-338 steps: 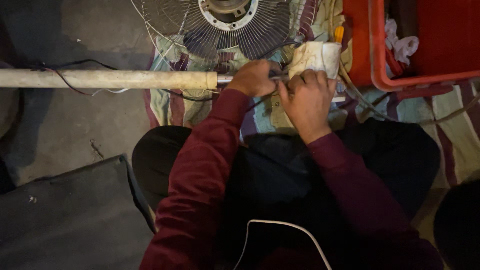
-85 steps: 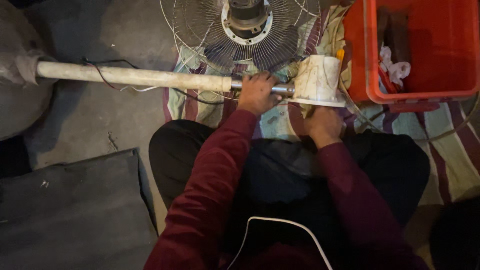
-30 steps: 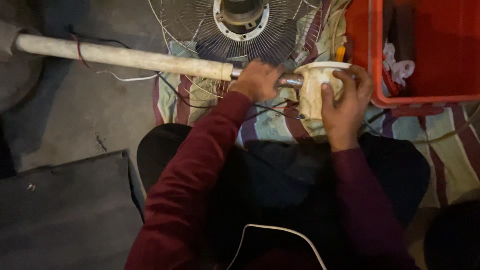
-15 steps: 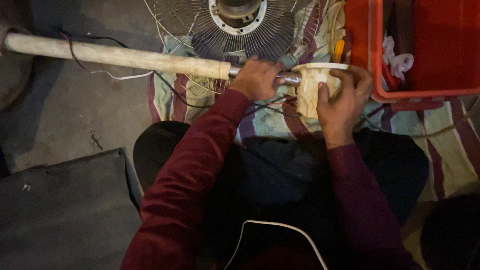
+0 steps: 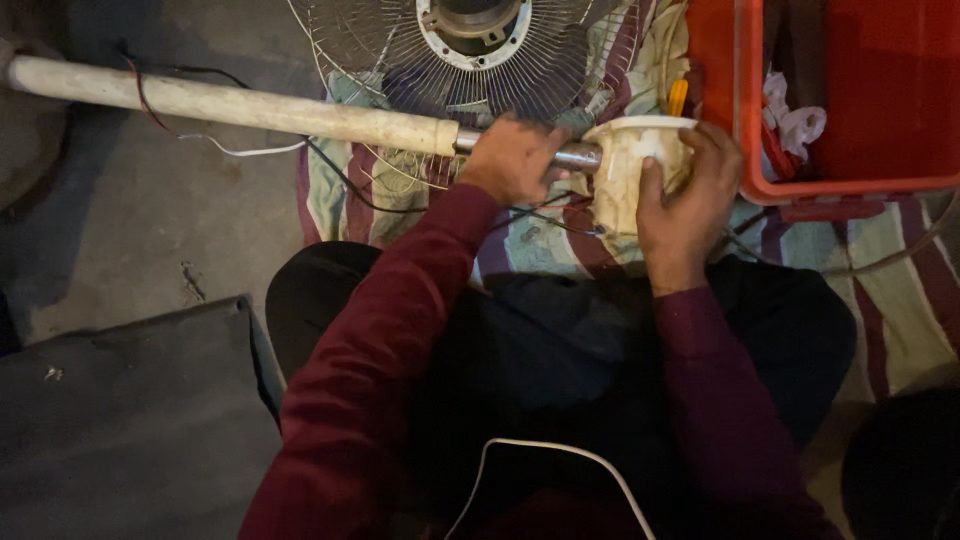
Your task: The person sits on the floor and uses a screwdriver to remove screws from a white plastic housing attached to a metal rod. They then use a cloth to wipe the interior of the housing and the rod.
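Note:
A long cream fan stand pole (image 5: pixel 250 105) lies across the floor from the far left, ending in a bare metal tube. My left hand (image 5: pixel 512 158) is wrapped around that metal tube just past the pole's end. A cream plastic fan housing (image 5: pixel 632 160) sits on the tube's right end, and my right hand (image 5: pixel 688 205) grips it from the right and below. Thin black and white wires (image 5: pixel 340 170) trail from the pole under my left arm.
A round wire fan guard (image 5: pixel 400 40) with a metal hub lies just beyond the pole. A red plastic crate (image 5: pixel 850 185) with white rags stands at the upper right. A striped cloth (image 5: pixel 900 270) covers the floor; a dark mat (image 5: pixel 120 430) lies at the lower left.
My right hand moved from under the housing to cup its right side. The view shifted a little; both hands have kept their grip over the last second.

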